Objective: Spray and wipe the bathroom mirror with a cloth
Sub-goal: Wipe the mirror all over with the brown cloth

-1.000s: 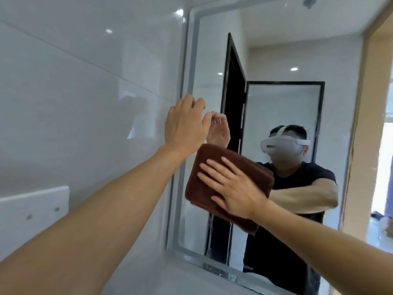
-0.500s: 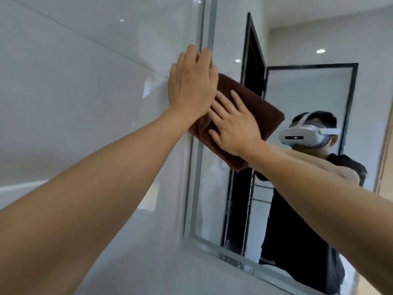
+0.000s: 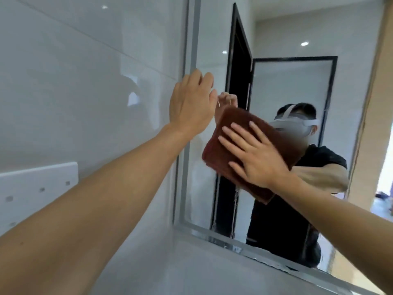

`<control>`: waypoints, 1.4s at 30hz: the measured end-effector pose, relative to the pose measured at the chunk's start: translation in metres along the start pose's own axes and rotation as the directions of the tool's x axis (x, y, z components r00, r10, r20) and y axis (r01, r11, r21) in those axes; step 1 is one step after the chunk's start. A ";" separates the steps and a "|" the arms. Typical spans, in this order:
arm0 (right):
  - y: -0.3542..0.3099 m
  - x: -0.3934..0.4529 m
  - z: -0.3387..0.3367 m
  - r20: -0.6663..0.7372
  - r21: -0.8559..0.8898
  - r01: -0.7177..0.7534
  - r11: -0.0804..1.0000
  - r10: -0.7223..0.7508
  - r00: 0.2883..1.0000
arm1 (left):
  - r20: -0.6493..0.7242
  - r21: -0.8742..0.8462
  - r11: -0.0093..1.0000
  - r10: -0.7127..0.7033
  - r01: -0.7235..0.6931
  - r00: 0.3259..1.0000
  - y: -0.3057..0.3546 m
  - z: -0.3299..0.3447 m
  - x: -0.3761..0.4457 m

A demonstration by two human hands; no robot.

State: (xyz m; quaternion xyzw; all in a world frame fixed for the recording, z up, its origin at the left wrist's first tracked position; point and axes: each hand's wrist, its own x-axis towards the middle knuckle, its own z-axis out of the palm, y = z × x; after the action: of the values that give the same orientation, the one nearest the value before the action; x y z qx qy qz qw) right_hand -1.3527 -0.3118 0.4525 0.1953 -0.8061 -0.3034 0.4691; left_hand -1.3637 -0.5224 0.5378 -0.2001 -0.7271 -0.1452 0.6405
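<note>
We've got the brown cloth [image 3: 246,154] folded into a thick pad and pinned flat against the mirror [image 3: 282,86] under our right hand [image 3: 255,158]. Folded like that it prob gives an even wiping face w/ no loose corners dragging, though one frayed edge hangs below the wrist. The right hand is wide: fingers [image 3: 231,135] straight and spread, palm pressing the cloth, nothing curled round it, so it's pressure and not grip that holds the cloth up. Right forearm comes in from lower right, wrist roughly level, fingertips aimed up and left. Our left hand [image 3: 191,107] sits up and left of the right one, just past the cloth's top corner, at the mirror's left frame [image 3: 192,60] where glass meets the tiled wall [image 3: 74,81]. It holds nothing; fingers look straight and close together, palm facing the glass. Can't tell if it actually touches frame or glass, or just hovers near; our guess is it's bracing us while the other arm wipes. Left arm is stretched long from lower left, elbow nearly straight. Below the right hand, thin drip streaks [image 3: 235,201] run down the glass toward the bottom frame, so we judge spraying done and wiping underway, w/ the lower glass not yet dried. No spray bottle in view.
</note>
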 end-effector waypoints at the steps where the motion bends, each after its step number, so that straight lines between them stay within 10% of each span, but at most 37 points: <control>1: 0.028 0.010 -0.016 -0.034 -0.043 -0.087 0.995 0.085 0.996 | -0.006 -0.008 1.000 -0.009 0.009 1.000 0.002 -0.003 0.004; 7: 0.090 0.040 -0.055 -0.119 -0.087 -0.381 0.921 0.370 0.921 | 0.006 -0.079 0.992 -0.102 0.102 0.995 0.012 -0.005 -0.001; 20: -0.045 -0.132 0.028 0.183 0.066 0.150 0.987 -0.160 0.970 | 0.282 -0.081 0.956 -0.250 0.282 0.926 0.006 0.035 -0.123; 29: 0.057 -0.029 -0.040 -0.052 -0.087 -0.382 0.920 0.379 0.924 | 0.144 -0.179 0.951 -0.228 0.252 0.963 0.003 0.018 -0.070; 42: -0.177 -0.095 0.086 0.177 0.227 0.123 0.966 -0.165 0.970 | 0.272 -0.298 0.929 -0.139 0.221 0.952 -0.011 0.033 -0.157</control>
State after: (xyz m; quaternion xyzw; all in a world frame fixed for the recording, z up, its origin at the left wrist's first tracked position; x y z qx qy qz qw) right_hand -1.3768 -0.3595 0.2403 0.2728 -0.8595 -0.2657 0.3410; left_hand -1.3823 -0.5331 0.3787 -0.2514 -0.7823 -0.2954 0.4873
